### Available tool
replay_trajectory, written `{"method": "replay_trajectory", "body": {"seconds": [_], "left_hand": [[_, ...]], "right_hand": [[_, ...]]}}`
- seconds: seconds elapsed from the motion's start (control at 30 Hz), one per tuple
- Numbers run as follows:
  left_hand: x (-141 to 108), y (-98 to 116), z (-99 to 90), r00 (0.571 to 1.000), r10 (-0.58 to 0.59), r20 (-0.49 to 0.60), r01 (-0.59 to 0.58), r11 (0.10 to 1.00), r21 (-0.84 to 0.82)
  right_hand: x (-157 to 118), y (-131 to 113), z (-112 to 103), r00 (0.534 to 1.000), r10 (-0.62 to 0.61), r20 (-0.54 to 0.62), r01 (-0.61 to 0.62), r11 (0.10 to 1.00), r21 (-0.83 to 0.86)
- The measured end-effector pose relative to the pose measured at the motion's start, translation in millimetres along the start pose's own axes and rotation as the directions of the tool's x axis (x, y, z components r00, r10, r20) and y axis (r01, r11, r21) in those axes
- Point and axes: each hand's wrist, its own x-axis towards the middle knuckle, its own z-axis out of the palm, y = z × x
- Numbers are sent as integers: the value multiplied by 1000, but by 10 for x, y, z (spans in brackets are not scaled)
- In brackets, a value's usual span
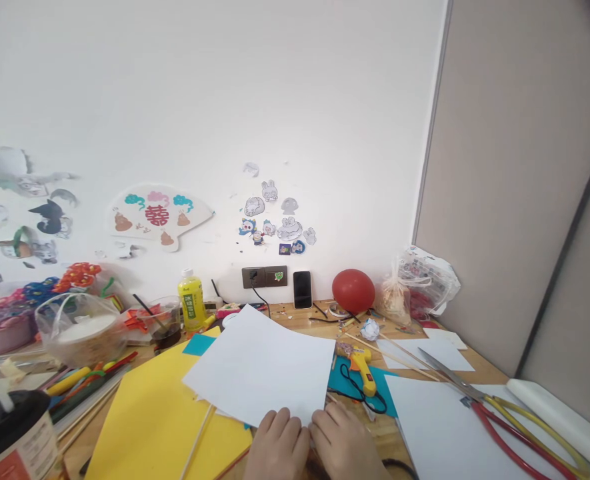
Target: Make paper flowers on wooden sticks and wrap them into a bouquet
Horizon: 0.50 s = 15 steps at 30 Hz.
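Observation:
A white sheet of paper (269,367) is held up over the table by its near corner. My left hand (279,445) is closed on that corner, fingers curled side by side. Close beside it, my right hand (345,441) is closed on the same part of the sheet, its fingers bent inward. Both thumbs are hidden. Under the sheet lies a large yellow sheet (145,407), with a thin wooden stick (196,441) across it. A yellow glue gun (363,371) rests just beyond my right hand on a teal sheet (342,380).
Large scissors (485,395) with red and yellow handles lie on white paper (425,420) at the right. Toward the wall stand a red balloon (353,291), a phone (303,290) and a yellow bottle (191,300). A dark-lidded cup (12,433) is at the near left.

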Motion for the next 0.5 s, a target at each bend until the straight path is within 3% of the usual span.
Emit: {"method": "replay_trajectory", "body": {"seconds": [0.33, 0.5], "left_hand": [[-1, 6, 20, 1000, -10, 17, 10, 1000, 11], [-15, 5, 45, 1000, -13, 8, 13, 999, 36]], "right_hand": [[95, -13, -89, 998, -23, -67, 19, 998, -62], [47, -5, -58, 1000, -15, -24, 14, 999, -36]]}}
